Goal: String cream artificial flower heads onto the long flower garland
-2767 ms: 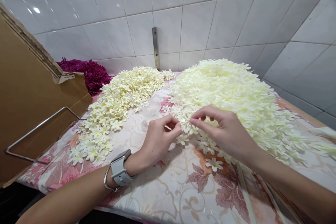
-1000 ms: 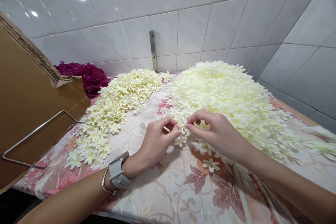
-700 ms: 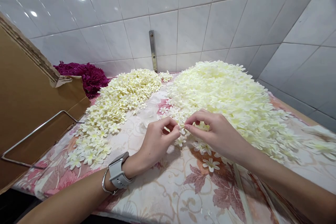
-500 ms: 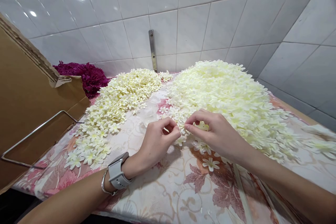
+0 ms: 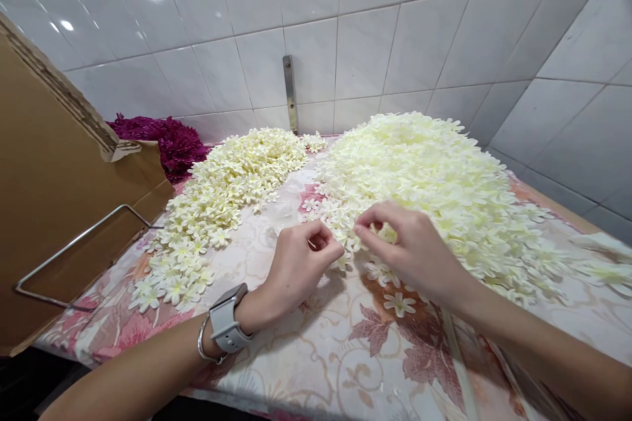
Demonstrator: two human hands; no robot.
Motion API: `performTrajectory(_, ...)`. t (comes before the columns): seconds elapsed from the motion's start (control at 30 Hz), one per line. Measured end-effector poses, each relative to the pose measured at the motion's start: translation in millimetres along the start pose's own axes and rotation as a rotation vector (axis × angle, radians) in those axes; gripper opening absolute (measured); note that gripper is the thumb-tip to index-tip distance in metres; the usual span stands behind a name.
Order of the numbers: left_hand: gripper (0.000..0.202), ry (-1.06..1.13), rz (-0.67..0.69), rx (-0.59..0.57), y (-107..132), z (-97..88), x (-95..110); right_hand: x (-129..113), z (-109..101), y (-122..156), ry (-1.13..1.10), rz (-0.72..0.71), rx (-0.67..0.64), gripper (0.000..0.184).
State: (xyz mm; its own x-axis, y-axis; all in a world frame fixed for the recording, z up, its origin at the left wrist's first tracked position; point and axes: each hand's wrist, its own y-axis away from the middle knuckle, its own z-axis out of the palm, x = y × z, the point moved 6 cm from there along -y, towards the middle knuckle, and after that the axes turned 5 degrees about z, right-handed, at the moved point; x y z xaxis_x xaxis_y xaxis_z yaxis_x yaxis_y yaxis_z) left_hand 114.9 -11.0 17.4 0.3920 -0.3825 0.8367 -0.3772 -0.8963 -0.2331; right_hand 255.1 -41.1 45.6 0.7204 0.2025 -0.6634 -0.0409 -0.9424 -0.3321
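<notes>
Thumb and forefinger of my left hand (image 5: 305,263) are pinched together; whatever lies between them is too small to name. My right hand (image 5: 402,243) is closed in a similar pinch just to its right, a small gap apart, and what it holds cannot be made out. Behind and right of the hands rises a large heap of pale cream artificial flowers (image 5: 415,158). A second pile of small cream-yellow flowers (image 5: 247,168) spreads to the left. One loose white flower (image 5: 399,304) lies on the cloth below my right hand.
A patterned tablecloth (image 5: 306,362) covers the table. At left stands a cardboard box (image 5: 64,204) with a bent metal wire frame (image 5: 74,247) against it. Purple flowers (image 5: 172,145) are bunched behind it. A metal bracket (image 5: 290,93) is fixed to the tiled wall (image 5: 365,46).
My right hand has drawn slightly away to the right, widening the gap between the fingertips. The left hand keeps its pinch. The whole view has shifted a little.
</notes>
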Motion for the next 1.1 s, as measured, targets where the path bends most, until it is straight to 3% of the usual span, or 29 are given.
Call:
performTrajectory(0.1, 0.01, 0.017, 0.001, -0.003, 0.3, 0.3, -1.3, 2.4, -10.7, -1.2, 0.019, -0.017, 0.096, 0.014)
performTrajectory(0.3, 0.011, 0.0, 0.058, -0.006, 0.7, 1.5, 1.5, -8.0, 6.0, 2.5, 0.076, -0.201, -0.096, 0.013)
performTrajectory(0.53, 0.012, -0.034, 0.065, -0.018, 2.0, 2.7, 4.2, -6.7, 8.4, 3.7, 0.043, -0.135, -0.048, 0.017)
performTrajectory(0.77, 0.012, -0.005, 0.042, 0.014, 2.1, 0.4, 2.7, 5.9, -11.0, 0.5, 0.066, -0.049, 0.18, 0.018)
performTrajectory(0.97, 0.016, -0.023, 0.065, 0.027, 0.0, -1.3, 2.8, 0.9, -10.1, -0.6, 0.22, -0.161, 0.14, 0.017)
performTrajectory(1.1, 0.018, -0.053, 0.07, 0.005, 0.0, -0.3, 3.4, -3.4, -10.6, 0.8, 0.181, -0.17, 0.109, 0.013)
